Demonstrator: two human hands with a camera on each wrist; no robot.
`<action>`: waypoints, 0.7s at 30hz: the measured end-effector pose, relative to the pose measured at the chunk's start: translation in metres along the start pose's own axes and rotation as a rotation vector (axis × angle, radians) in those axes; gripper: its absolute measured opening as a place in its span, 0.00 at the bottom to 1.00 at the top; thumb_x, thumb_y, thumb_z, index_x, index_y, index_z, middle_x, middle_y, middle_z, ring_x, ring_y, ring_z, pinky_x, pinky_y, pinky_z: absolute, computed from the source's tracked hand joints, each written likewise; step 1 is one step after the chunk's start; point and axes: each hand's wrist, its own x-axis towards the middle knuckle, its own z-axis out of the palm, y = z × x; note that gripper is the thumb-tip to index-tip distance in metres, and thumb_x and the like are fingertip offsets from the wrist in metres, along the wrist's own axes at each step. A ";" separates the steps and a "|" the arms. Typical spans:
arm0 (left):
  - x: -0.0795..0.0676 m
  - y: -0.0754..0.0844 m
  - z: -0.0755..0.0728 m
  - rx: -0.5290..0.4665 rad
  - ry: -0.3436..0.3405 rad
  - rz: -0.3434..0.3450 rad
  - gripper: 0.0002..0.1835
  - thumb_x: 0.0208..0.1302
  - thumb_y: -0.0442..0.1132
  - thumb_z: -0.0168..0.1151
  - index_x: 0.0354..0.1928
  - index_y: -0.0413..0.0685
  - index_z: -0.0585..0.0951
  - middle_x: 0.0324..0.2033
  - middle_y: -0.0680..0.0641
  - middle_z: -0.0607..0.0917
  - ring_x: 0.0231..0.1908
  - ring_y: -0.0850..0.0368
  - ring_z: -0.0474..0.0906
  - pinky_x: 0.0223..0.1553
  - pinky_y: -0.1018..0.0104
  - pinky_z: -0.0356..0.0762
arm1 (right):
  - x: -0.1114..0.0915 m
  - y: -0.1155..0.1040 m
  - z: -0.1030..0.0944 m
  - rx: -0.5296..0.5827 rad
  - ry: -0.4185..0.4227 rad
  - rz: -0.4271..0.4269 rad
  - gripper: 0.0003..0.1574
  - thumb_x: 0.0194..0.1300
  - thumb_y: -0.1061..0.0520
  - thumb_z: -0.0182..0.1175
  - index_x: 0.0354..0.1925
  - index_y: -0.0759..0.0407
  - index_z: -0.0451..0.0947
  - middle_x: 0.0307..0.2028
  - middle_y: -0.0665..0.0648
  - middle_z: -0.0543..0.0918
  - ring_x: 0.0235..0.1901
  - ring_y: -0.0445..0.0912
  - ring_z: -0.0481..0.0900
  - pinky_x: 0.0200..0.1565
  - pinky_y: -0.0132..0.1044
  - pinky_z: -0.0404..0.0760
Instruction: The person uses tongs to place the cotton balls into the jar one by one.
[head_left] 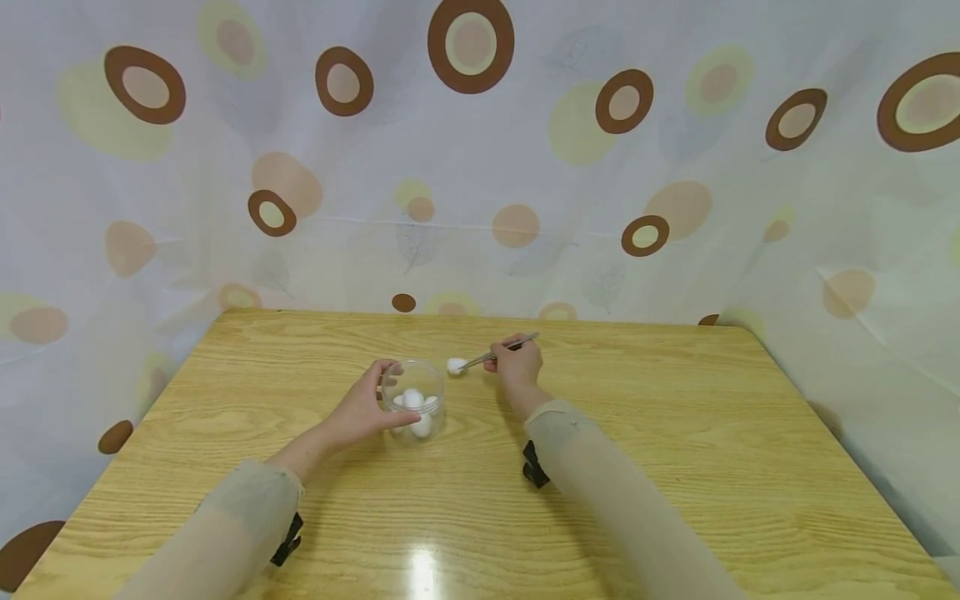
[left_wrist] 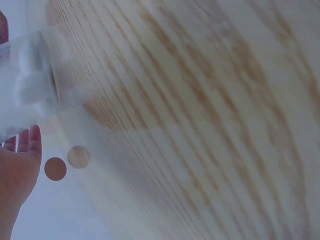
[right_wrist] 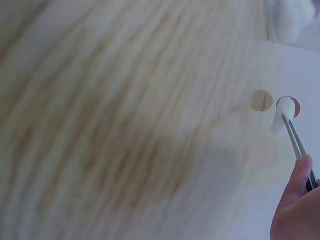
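A clear plastic jar (head_left: 414, 385) with several white cotton balls (head_left: 412, 399) in its lower part is in my left hand (head_left: 366, 410). The thumb lies across the near side and the fingers go round the far left side. In the left wrist view the jar (left_wrist: 25, 90) is cut by the frame edge, with part of the hand (left_wrist: 19, 167) below it. My right hand (head_left: 517, 364) pinches metal tweezers (head_left: 480, 360). A white cotton ball (head_left: 456, 366) is at their tips, just right of the jar's rim; the right wrist view shows this cotton ball (right_wrist: 284, 115) between the tips.
The wood-grain table (head_left: 637, 467) spreads around both hands. Behind it and at both sides hangs a pale curtain (head_left: 480, 167) with brown and yellow circles. A black strap or clip (head_left: 534, 465) sits under the right sleeve, another (head_left: 288, 540) under the left.
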 end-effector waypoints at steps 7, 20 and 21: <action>0.000 0.003 0.001 0.003 -0.003 0.004 0.46 0.50 0.49 0.72 0.66 0.42 0.57 0.64 0.41 0.64 0.63 0.42 0.62 0.62 0.45 0.62 | -0.003 -0.011 -0.008 0.042 -0.009 0.022 0.05 0.62 0.67 0.56 0.32 0.63 0.68 0.22 0.55 0.76 0.13 0.37 0.77 0.23 0.27 0.80; 0.007 0.009 0.010 0.003 -0.034 0.004 0.44 0.52 0.47 0.71 0.66 0.42 0.57 0.65 0.42 0.65 0.63 0.43 0.62 0.62 0.46 0.62 | -0.001 -0.032 -0.027 0.129 -0.024 0.071 0.07 0.64 0.65 0.55 0.32 0.61 0.66 0.24 0.55 0.77 0.16 0.38 0.79 0.27 0.27 0.82; 0.007 0.010 0.011 0.002 -0.038 0.004 0.44 0.52 0.47 0.71 0.66 0.42 0.57 0.65 0.41 0.64 0.63 0.43 0.62 0.62 0.46 0.62 | -0.001 -0.033 -0.028 0.138 -0.023 0.074 0.07 0.64 0.65 0.55 0.32 0.61 0.66 0.23 0.54 0.77 0.16 0.38 0.79 0.27 0.28 0.82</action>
